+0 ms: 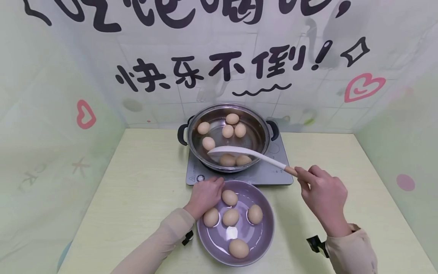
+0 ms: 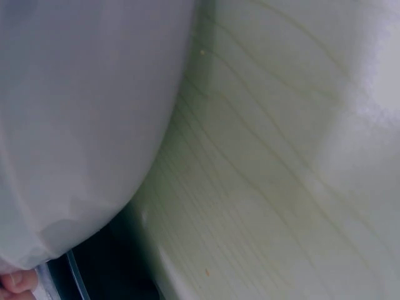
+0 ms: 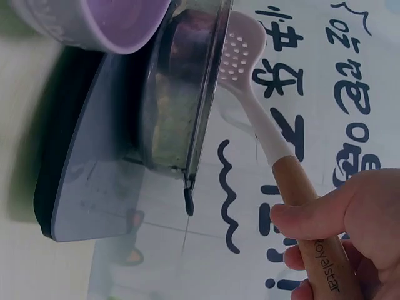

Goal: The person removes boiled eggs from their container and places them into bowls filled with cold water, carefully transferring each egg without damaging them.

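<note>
In the head view my right hand [image 1: 325,198] grips the wooden handle of a white slotted spoon [image 1: 260,156]. The holes in its head show in the right wrist view, where the thumb and fingers wrap the handle [image 3: 294,181]. The spoon's head is over the near left part of a steel pot [image 1: 191,146] with several brown eggs [image 1: 208,143] in it. My left hand [image 1: 205,196] holds the upper left rim of a purple bowl [image 1: 268,236], which contains several eggs [image 1: 238,248]. Only fingertips [image 2: 19,281] show beside the bowl in the left wrist view.
The pot stands on a grey induction cooker [image 1: 273,177] at the back of the light wooden table [image 1: 137,175]. Black side handles [image 1: 182,135] stick out from the pot. A printed wall sheet [image 1: 154,110] rises behind, with side walls left and right.
</note>
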### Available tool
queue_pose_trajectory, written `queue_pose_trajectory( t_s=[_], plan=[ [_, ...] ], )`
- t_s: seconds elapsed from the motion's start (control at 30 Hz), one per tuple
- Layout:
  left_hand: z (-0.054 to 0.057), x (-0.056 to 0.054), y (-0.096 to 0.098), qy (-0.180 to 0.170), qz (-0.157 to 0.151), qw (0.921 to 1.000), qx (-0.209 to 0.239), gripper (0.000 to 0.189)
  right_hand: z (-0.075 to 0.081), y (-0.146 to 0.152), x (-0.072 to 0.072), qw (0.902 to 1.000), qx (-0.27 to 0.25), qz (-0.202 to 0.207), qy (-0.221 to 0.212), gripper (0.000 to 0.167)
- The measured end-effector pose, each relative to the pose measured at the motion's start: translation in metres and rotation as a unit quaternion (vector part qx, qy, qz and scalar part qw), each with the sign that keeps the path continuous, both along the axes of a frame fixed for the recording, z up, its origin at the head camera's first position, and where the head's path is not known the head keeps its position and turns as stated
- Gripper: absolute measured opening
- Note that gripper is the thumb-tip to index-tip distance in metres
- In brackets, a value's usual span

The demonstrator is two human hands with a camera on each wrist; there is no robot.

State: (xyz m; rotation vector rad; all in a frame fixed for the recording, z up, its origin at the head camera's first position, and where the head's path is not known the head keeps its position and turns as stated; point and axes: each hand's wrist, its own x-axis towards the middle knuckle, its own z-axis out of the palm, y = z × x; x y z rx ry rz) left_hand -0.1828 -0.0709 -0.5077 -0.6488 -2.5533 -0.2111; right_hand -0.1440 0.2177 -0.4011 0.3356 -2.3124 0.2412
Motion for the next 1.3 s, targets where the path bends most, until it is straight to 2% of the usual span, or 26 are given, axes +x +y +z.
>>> queue_pose_trajectory(
  t_s=[0.37, 0.7, 0.93, 1.07, 1.3],
  plan=[
    [-0.001, 0.0, 0.0, 0.0, -0.002, 1.0, 0.005, 0.016, -0.002, -0.008, 0.007, 0.9998, -0.002, 0.015, -0.012, 0.023],
    [0.0, 0.0, -0.001, 0.0, -0.002, 1.0, -0.001, 0.015, -0.002, -0.005, 0.006, 0.9975, 0.039, 0.054, -0.022, 0.019],
    [-0.001, 0.0, -0.001, -0.01, 0.001, 0.9999, -0.004, 0.014, -0.001, -0.004, 0.002, 0.9945, 0.068, 0.054, -0.059, 0.023],
    [-0.002, 0.0, -0.001, -0.011, 0.0, 0.9999, -0.004, 0.014, 0.001, -0.004, -0.001, 0.9929, 0.074, 0.066, -0.066, 0.014],
    [-0.001, 0.0, 0.001, -0.005, -0.003, 1.0, 0.001, 0.015, 0.006, -0.003, -0.001, 0.9871, 0.109, 0.076, -0.09, 0.016]
  ],
)
